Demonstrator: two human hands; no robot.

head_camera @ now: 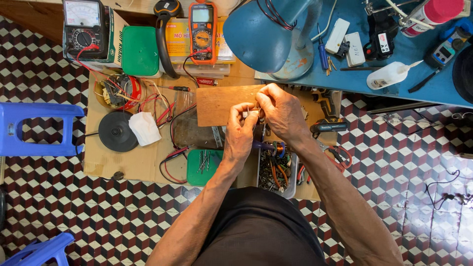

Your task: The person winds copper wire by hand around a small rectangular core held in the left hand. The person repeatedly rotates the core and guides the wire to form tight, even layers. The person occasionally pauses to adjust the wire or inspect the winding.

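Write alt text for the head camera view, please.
Seen from above, a person's left hand and right hand pinch a small metal part over a brown wooden board. An orange digital multimeter and blue metal desk lamp lie beyond.

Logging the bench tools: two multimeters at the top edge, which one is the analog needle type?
The black multimeter at the far left, with a white needle dial and red leads. The orange multimeter to its right has a digital screen instead.

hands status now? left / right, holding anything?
Left hand: closed, pinching a small metal part.
Right hand: closed, fingers on the same small part from above.
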